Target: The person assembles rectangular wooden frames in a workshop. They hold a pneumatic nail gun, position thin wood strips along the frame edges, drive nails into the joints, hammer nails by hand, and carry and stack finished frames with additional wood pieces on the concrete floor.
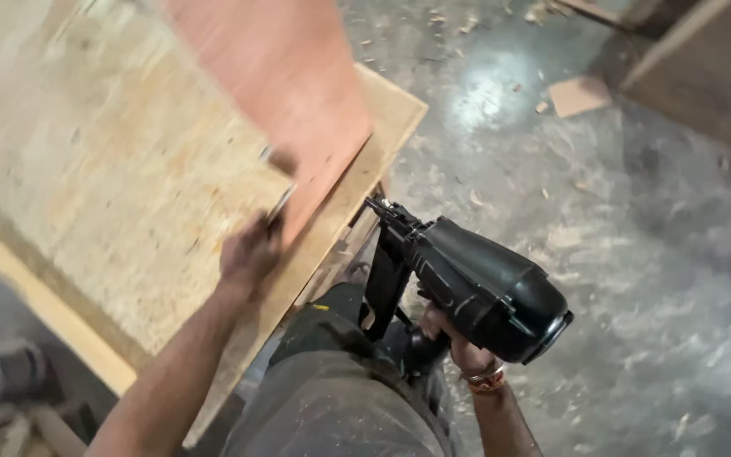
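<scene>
Gripping a black nail gun in right hand, left hand fingers clenched on a reddish board over plywood

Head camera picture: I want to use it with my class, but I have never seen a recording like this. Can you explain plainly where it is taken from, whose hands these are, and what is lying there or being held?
The camera sits on a person's head and looks down, so both arms are that person's own. The left hand grips the corner of a pale plywood board, with a blurred reddish board beside it. Both lie on a wooden workbench. The right hand holds a black nail gun by its handle, its nose near the bench edge. Below is a grey concrete floor strewn with wood chips.
</scene>
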Demonstrator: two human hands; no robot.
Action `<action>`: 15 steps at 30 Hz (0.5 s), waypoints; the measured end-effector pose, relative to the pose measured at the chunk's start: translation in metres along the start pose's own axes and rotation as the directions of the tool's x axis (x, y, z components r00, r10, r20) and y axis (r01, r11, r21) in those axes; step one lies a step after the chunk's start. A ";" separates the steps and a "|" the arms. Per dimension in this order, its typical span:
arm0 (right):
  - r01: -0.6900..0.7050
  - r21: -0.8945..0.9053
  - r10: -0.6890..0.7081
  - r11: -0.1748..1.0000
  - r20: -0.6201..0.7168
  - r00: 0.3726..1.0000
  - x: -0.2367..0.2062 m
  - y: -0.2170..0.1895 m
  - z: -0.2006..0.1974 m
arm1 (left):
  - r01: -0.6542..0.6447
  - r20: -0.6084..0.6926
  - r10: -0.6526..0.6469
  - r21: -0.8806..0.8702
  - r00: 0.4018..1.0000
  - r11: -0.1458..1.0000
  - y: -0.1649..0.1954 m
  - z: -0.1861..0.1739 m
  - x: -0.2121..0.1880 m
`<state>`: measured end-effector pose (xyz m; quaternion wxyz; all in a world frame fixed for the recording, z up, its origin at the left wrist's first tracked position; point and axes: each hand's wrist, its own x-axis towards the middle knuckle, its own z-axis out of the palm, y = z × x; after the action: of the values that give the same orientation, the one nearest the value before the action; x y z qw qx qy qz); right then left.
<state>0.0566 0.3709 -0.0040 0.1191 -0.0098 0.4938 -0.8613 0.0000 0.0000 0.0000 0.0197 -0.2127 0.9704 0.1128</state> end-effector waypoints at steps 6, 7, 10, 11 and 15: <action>-0.096 -0.298 0.140 0.950 0.131 0.981 0.023 0.048 0.072 | -0.210 -0.158 0.166 -0.325 0.973 0.922 -0.053 0.022 0.037; -0.126 -0.329 0.169 0.936 0.102 0.980 0.020 0.055 0.089 | -0.413 -0.307 0.372 -0.080 0.876 0.907 -0.059 0.017 0.039; -0.092 -0.532 0.162 0.842 0.087 0.983 0.013 0.089 0.133 | -0.080 -0.003 0.097 -0.585 0.995 0.807 -0.086 0.011 0.036; 0.014 -0.652 0.107 0.758 0.145 0.984 0.011 0.098 0.148 | -0.237 -0.135 0.206 -0.287 0.969 0.928 -0.107 0.004 0.029; -0.193 -0.439 0.241 0.878 0.057 0.969 0.006 0.165 0.228 | -0.055 0.238 0.122 -0.270 0.964 0.961 -0.234 -0.045 -0.042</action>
<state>0.1134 0.0963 -0.0282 0.2368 -0.0276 0.6621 -0.7105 0.1366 -0.2000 -0.0017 0.1095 -0.1535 0.9453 0.2662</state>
